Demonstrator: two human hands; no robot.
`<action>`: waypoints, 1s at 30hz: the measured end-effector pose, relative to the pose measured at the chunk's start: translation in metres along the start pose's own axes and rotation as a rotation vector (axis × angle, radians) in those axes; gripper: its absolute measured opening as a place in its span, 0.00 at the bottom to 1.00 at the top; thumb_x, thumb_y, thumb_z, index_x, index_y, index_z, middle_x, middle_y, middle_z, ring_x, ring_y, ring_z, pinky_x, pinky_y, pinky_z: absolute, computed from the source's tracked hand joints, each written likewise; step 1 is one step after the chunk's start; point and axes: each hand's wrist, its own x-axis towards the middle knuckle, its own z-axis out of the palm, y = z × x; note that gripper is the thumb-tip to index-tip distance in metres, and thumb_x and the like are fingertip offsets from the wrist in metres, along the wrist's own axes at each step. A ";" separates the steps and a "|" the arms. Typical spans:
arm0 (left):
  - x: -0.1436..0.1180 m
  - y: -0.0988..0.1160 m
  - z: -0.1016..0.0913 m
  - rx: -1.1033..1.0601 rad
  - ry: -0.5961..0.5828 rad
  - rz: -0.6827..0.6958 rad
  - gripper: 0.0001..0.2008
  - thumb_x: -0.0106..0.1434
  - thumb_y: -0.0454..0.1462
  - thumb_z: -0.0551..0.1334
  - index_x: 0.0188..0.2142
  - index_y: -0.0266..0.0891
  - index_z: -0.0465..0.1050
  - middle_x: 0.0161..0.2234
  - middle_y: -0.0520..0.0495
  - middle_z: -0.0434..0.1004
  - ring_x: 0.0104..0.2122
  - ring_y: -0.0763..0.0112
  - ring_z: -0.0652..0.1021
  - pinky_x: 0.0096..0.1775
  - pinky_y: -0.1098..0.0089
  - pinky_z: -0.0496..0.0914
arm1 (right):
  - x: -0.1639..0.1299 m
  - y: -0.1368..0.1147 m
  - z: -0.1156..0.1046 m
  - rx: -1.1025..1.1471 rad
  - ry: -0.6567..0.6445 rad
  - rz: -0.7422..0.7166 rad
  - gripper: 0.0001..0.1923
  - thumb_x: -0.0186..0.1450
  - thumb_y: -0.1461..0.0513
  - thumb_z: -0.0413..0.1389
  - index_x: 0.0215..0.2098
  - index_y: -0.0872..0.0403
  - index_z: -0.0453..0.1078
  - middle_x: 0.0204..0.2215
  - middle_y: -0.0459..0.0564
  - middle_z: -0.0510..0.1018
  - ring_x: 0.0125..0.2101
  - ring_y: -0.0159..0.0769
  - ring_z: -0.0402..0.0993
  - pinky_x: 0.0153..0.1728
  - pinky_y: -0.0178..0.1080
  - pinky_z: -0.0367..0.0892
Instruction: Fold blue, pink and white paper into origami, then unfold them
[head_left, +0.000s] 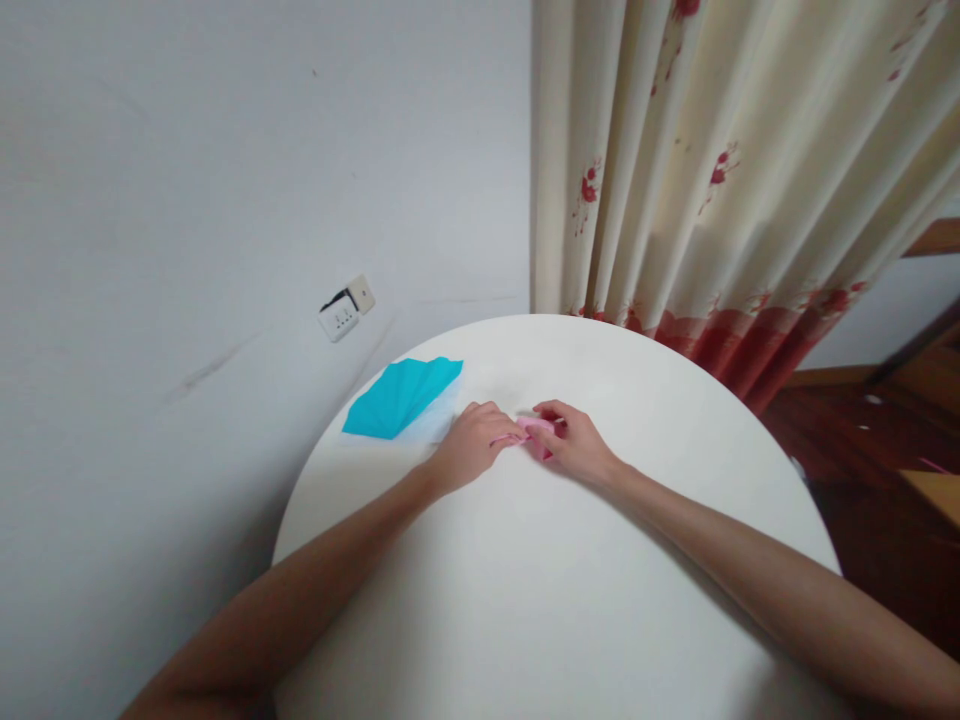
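pink paper: small folded piece (538,434), lying flat on the table a bit past the middle, toward the far edge. Most of it is hidden under fingertips, so I can't really read the fold.

where it sits vs the hands: right in between them. Both hands come at it from the near side and meet on top of it, so neither has any reach left to cover.

long axis: from the bit that shows, it seems to run roughly left to right, from one hand toward the other, but it's too covered to be sure.

left hand: (471,446) fingers curled down, tips pressing on the left end of the pink paper. Looks more like pinning or pinching an edge than a full grab.

right hand: (577,447) same deal from the other side, fingers bent over the right end with the thumb tucked in near it. Loosely closed on the paper, not lifting it.

which is nearer: basically a tie, both touching.

blue paper: pleated fan-shaped piece (402,397), off to the left and further back, near the left hand but not touching it.

table: round and white (525,600).

behind: plain wall with a socket (345,309) on the left, cream curtain with red print (735,180) on the right.
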 end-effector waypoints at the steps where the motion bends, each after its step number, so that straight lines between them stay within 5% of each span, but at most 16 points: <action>1: 0.000 0.000 0.000 0.041 0.006 0.030 0.08 0.68 0.36 0.59 0.40 0.44 0.78 0.40 0.51 0.83 0.40 0.65 0.75 0.42 0.62 0.61 | 0.001 0.001 0.001 0.062 -0.026 0.057 0.13 0.64 0.55 0.57 0.40 0.56 0.73 0.34 0.52 0.79 0.32 0.38 0.73 0.35 0.41 0.68; 8: 0.000 0.006 -0.010 0.200 0.036 0.135 0.09 0.68 0.32 0.58 0.40 0.43 0.78 0.39 0.50 0.82 0.40 0.66 0.74 0.44 0.61 0.59 | 0.002 -0.003 -0.001 0.076 0.045 -0.103 0.08 0.58 0.59 0.62 0.35 0.53 0.73 0.33 0.49 0.77 0.36 0.38 0.69 0.40 0.40 0.64; 14: -0.001 0.014 -0.017 0.331 0.107 0.225 0.10 0.68 0.30 0.57 0.40 0.43 0.77 0.39 0.49 0.81 0.42 0.65 0.73 0.48 0.58 0.58 | 0.002 -0.006 -0.004 0.252 0.009 0.008 0.13 0.60 0.57 0.59 0.22 0.53 0.65 0.22 0.43 0.69 0.26 0.32 0.62 0.31 0.36 0.58; 22: -0.001 0.013 -0.021 0.382 0.186 0.246 0.10 0.68 0.30 0.58 0.41 0.44 0.77 0.40 0.49 0.81 0.42 0.65 0.75 0.48 0.57 0.58 | 0.006 -0.003 -0.005 0.465 0.046 0.085 0.18 0.59 0.50 0.61 0.22 0.54 0.69 0.22 0.46 0.72 0.25 0.32 0.63 0.30 0.37 0.58; 30: 0.000 0.016 -0.016 0.455 0.208 0.201 0.09 0.66 0.30 0.60 0.39 0.45 0.78 0.38 0.51 0.80 0.41 0.66 0.74 0.47 0.56 0.57 | 0.004 -0.004 0.000 0.438 0.054 0.112 0.18 0.61 0.50 0.60 0.23 0.55 0.69 0.20 0.44 0.69 0.23 0.31 0.61 0.27 0.37 0.57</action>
